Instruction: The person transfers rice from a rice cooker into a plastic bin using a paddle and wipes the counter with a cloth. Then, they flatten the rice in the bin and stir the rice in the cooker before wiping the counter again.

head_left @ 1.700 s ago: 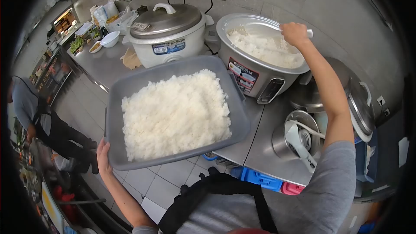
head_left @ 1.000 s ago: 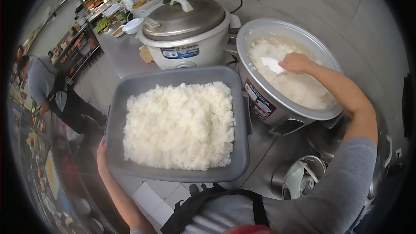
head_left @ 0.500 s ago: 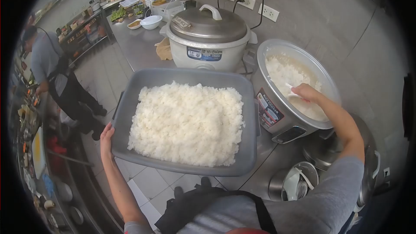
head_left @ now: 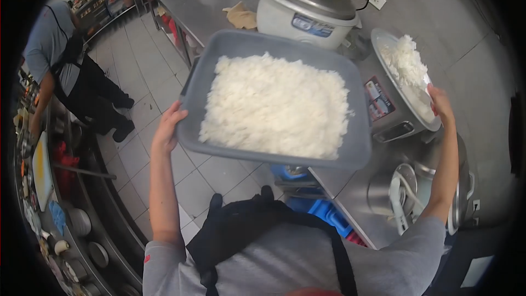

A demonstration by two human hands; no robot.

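A grey tub (head_left: 359,126) heaped with white cooked rice (head_left: 276,107) is in front of me. My left hand (head_left: 169,126) grips its left rim, fingers closed round the edge. On the right, my right hand (head_left: 440,103) is closed on the handle of a white rice paddle (head_left: 427,80). A large clump of rice (head_left: 406,61) sits on the paddle, above the opening of a silver rice cooker (head_left: 400,123). Most of the paddle's blade is hidden under the rice. The cooker stands tilted in my view, with more rice inside it.
A second, lidded rice cooker (head_left: 307,11) stands behind the tub, beside a tan cloth (head_left: 240,16). A metal pot (head_left: 386,189) with utensils is at lower right. At far left, another person (head_left: 71,71) stands by a counter crowded with dishes. Blue crates (head_left: 323,214) sit under the table.
My right hand has lifted the paddle out of the cooker with a clump of rice on it. In view, the tub has shifted up and right, and the camera has turned.
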